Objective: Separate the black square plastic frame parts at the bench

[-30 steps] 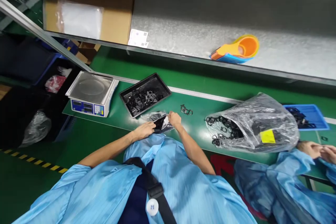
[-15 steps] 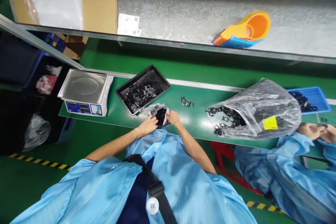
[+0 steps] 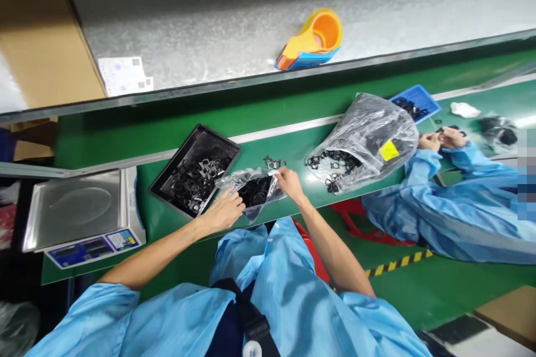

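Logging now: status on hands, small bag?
Left hand on small bag; right hand pinching its edge. Bag open, black parts inside. Loose parts just beyond; tray close left.

No words or numbers can be read. White papers [image 3: 122, 75] on the metal shelf [image 3: 209, 47] bear blurred square codes; the yellow label [image 3: 388, 150] on the plastic bag [image 3: 362, 120] and the blue panel [image 3: 92, 247] on the scale [image 3: 79, 206] show nothing legible.

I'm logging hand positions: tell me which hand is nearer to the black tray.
Left. The left hand is just beside the black tray, at the plastic bag; the right hand is farther off, pinching the bag's right side.
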A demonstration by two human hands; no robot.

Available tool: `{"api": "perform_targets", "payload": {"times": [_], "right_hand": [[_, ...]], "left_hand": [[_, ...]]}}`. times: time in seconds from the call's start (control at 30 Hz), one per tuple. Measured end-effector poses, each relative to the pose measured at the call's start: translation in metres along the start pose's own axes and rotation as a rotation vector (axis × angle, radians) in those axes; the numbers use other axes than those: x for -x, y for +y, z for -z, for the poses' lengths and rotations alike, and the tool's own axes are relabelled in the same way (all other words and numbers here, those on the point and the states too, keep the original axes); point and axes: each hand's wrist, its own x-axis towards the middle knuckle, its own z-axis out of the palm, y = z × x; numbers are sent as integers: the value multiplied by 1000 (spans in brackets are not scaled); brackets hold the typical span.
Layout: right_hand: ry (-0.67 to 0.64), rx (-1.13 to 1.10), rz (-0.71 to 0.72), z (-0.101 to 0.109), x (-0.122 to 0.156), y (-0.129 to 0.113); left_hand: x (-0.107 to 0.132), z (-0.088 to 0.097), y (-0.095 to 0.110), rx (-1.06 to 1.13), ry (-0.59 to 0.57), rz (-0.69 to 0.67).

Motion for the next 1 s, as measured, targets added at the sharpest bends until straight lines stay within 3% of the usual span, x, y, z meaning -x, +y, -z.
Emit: {"api": "perform_targets", "payload": {"times": [0.13,0.3,0.43,0.53,0.63,0.8,1.0], "right_hand": [[113,-88,23,54,-41,18],[189,-188,18,113,-110,30],[201,-274,-10,140,-157,45],[179,-341,-38,144,-179,64],[132,-405,-72,137,-189,84],[96,-487,-88,124,-186,99],[89,-540,55,122,-172,75]], "left_hand": [[-66,14,-2,-33,48,82],[-167,27,-8,-97,79,219],[-240,31,-16,-131,69,329],[-276,25,-17,-133,46,394],[-291,12,-12,-118,17,417],[-288,1,-8,-122,-30,431],[-274,31,-20,-170,-10,501]]}}
